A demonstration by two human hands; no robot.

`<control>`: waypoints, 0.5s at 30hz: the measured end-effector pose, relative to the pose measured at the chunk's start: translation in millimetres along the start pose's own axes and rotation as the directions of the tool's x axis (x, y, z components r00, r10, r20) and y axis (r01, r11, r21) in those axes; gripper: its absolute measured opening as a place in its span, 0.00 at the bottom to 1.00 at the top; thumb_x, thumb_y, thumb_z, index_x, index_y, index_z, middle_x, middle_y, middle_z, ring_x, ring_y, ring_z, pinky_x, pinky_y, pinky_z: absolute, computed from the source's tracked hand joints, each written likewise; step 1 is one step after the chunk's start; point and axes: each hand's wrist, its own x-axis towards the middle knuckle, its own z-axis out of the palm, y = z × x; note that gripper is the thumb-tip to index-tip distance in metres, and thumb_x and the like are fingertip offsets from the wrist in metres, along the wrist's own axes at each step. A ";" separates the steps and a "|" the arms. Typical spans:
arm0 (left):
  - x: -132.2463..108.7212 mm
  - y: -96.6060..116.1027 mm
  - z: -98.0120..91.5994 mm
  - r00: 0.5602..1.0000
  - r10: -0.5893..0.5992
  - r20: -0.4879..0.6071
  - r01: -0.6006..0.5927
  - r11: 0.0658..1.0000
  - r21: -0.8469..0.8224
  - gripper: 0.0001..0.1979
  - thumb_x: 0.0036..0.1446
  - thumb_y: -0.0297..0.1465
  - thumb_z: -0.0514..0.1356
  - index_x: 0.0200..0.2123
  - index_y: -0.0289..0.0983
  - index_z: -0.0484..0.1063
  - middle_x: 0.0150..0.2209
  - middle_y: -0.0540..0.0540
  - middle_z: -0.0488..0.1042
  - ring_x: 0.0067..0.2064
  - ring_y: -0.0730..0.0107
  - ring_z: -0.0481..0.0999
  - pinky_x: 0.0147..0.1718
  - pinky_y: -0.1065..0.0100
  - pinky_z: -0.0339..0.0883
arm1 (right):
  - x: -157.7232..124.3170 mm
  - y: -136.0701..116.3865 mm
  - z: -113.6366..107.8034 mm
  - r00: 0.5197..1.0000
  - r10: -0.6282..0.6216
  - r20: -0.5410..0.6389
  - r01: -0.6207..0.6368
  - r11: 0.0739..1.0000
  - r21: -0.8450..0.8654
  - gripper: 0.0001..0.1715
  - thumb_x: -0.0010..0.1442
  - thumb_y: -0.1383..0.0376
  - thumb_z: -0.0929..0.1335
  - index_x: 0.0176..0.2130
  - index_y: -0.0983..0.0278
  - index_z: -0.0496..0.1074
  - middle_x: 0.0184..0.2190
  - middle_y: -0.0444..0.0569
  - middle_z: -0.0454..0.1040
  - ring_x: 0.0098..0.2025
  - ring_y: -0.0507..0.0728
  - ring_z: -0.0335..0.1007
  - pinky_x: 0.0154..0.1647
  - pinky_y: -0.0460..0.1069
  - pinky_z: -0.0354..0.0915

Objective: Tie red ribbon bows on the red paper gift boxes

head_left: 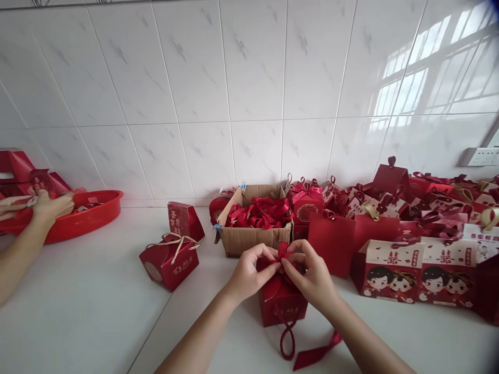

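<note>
By the left hand (254, 272) and the right hand (312, 272), a red fabric ribbon (283, 251) is pinched atop a dark red cardboard gift box (286, 309) on the white surface (97, 306). Behind the gift box, a brown cardboard carton (251, 241) is filled with red ribbons (265, 214); left of the gift box, a maroon cardboard box (166, 264) is tied with twisted gold cord (180, 243).

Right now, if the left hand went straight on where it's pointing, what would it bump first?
Most likely the red ribbon at its fingertips, then the right hand on the other side, though depth is hard to judge here.
</note>
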 end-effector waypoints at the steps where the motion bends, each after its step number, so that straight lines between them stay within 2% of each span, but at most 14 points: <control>1: -0.2 0.6 -0.3 1.000 -0.009 0.006 0.010 1.000 -0.008 0.08 0.53 0.31 0.63 0.27 0.36 0.67 0.37 0.43 0.77 0.46 0.63 0.75 0.47 0.64 0.66 | -0.2 0.4 0.2 1.000 0.006 -0.010 -0.006 1.000 -0.012 0.11 0.60 0.59 0.65 0.37 0.60 0.58 0.23 0.42 0.74 0.19 0.51 0.59 0.20 0.46 0.53; 4: -0.3 0.9 -1.0 1.000 -0.017 -0.007 0.017 1.000 -0.001 0.07 0.52 0.31 0.64 0.27 0.35 0.68 0.35 0.43 0.76 0.42 0.64 0.75 0.44 0.65 0.67 | -0.3 0.1 -0.2 1.000 -0.010 -0.008 0.009 0.998 -0.067 0.09 0.60 0.58 0.65 0.38 0.61 0.64 0.23 0.44 0.75 0.20 0.52 0.61 0.22 0.46 0.56; 7: 0.4 -1.4 -0.6 0.999 -0.007 -0.049 0.009 1.000 0.029 0.07 0.51 0.30 0.64 0.26 0.35 0.69 0.32 0.45 0.75 0.37 0.67 0.74 0.40 0.67 0.67 | -0.8 -3.2 -1.8 0.999 -0.052 0.006 0.052 0.986 -0.161 0.12 0.60 0.59 0.65 0.40 0.62 0.73 0.31 0.50 0.78 0.27 0.54 0.68 0.26 0.48 0.62; 10: 0.8 -3.6 -0.9 0.997 0.001 -0.078 0.004 0.998 0.068 0.08 0.52 0.32 0.64 0.26 0.35 0.69 0.31 0.46 0.74 0.36 0.67 0.73 0.38 0.67 0.66 | -1.7 -6.4 -4.3 0.990 -0.133 0.051 0.141 0.962 -0.234 0.14 0.59 0.63 0.65 0.44 0.63 0.75 0.39 0.53 0.76 0.36 0.58 0.72 0.32 0.50 0.67; 12: 0.6 -3.8 -2.6 0.997 0.000 -0.073 0.006 0.996 0.092 0.09 0.52 0.33 0.64 0.27 0.35 0.69 0.31 0.46 0.73 0.36 0.67 0.73 0.39 0.67 0.66 | -1.6 -6.3 -6.2 0.981 -0.166 0.096 0.185 0.950 -0.251 0.14 0.59 0.64 0.65 0.44 0.63 0.75 0.39 0.54 0.75 0.38 0.59 0.72 0.36 0.51 0.69; 15: -0.2 -1.9 -6.8 1.000 -0.005 -0.024 0.008 0.992 0.127 0.09 0.53 0.34 0.64 0.28 0.35 0.70 0.32 0.46 0.73 0.37 0.67 0.73 0.39 0.67 0.66 | -0.3 -3.5 -8.4 0.981 -0.152 0.124 0.179 0.951 -0.250 0.12 0.61 0.63 0.65 0.41 0.61 0.77 0.36 0.52 0.74 0.37 0.58 0.72 0.37 0.51 0.69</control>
